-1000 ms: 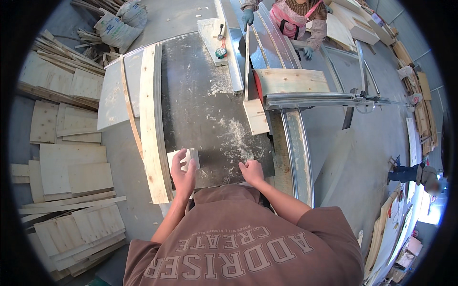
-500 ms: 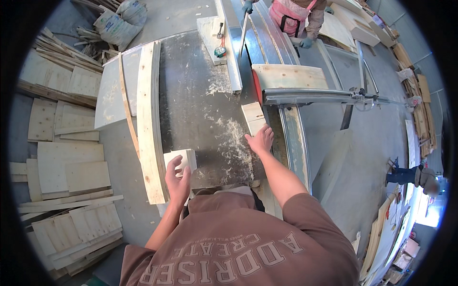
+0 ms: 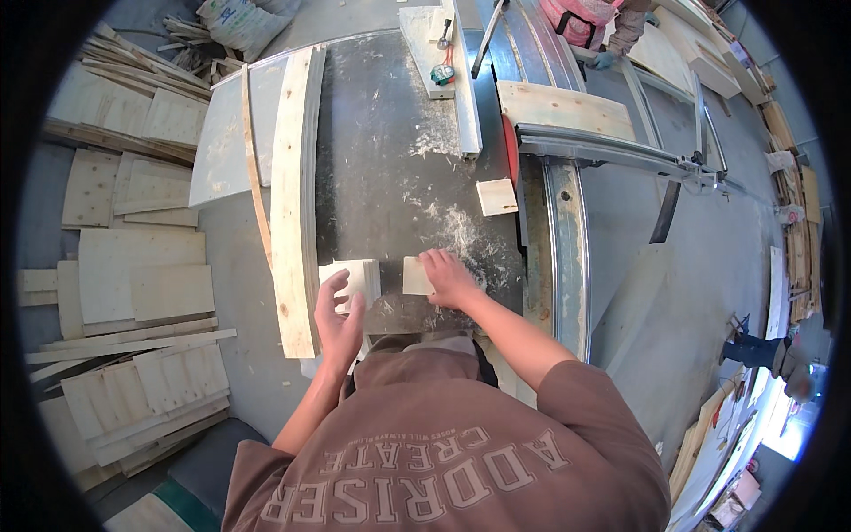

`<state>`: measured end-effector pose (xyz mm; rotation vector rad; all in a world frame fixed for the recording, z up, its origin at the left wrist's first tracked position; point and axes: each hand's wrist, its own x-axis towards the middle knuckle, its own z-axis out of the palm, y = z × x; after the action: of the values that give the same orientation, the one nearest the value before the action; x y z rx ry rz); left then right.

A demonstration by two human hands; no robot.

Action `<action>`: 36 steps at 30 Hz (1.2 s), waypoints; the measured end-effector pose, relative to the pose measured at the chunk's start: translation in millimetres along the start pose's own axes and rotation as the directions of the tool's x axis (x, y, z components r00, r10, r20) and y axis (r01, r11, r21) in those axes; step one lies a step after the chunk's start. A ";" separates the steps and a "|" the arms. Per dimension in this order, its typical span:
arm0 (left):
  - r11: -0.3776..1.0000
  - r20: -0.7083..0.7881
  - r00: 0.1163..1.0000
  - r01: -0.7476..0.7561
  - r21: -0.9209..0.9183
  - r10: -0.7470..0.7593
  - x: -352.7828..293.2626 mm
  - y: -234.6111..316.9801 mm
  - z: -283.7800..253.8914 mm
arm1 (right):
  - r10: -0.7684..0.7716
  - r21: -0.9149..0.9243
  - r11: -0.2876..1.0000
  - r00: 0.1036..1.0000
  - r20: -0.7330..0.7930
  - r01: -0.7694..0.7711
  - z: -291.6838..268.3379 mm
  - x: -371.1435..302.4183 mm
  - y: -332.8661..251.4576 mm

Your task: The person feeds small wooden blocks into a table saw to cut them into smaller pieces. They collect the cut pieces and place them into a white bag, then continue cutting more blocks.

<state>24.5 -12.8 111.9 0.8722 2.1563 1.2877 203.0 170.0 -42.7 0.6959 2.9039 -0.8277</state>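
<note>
My right hand (image 3: pixel 450 280) grips a small square wooden piece (image 3: pixel 416 276) by its right edge, low over the dark saw table (image 3: pixel 363 133). To its left stands a stack of similar pale wooden pieces (image 3: pixel 364 277). My left hand (image 3: pixel 338 316) is at the near side of that stack, fingers apart and curved; whether they touch it I cannot tell. Another square wooden piece (image 3: pixel 496 197), with a dark mark on its edge, lies by the red blade guard (image 3: pixel 511 146).
Long boards (image 3: pixel 292 204) lie stacked along the table's left side. A metal fence (image 3: pixel 468 97) and a crosscut rail (image 3: pixel 603 146) stand ahead, with a wide board (image 3: pixel 567 111) behind the rail. A co-worker's gloved hand (image 3: pixel 605 60) is at the far side. Sawdust (image 3: pixel 456 226) litters the table.
My right hand has come left and nearer with one wooden piece, leaving the other by the guard. My left hand stays by the stack. The co-worker has shifted toward the upper right of the view.
</note>
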 end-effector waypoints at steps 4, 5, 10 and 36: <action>1.000 -0.036 0.999 0.004 0.001 -0.004 3.3 2.3 -7.8 | -0.033 -0.029 0.999 0.994 -0.107 0.030 -0.6 12.2 14.0; 1.000 -0.047 0.999 0.001 0.015 -0.001 2.1 -0.1 -13.1 | -0.035 -0.033 0.999 0.982 -0.188 0.029 -2.9 15.8 20.3; 0.999 -0.091 0.994 0.054 -0.006 -0.055 -2.4 0.1 -18.1 | 0.168 -0.653 0.733 0.981 -0.093 -0.188 -52.6 55.7 104.9; 0.999 -0.082 0.997 -0.019 -0.030 0.016 -0.9 7.9 -14.8 | 0.012 -0.420 0.907 1.000 -0.024 -0.021 11.7 18.2 -50.7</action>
<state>17.3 -19.3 125.6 0.8419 2.1895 1.3836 163.8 133.2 -30.7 0.6814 2.9357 -0.1717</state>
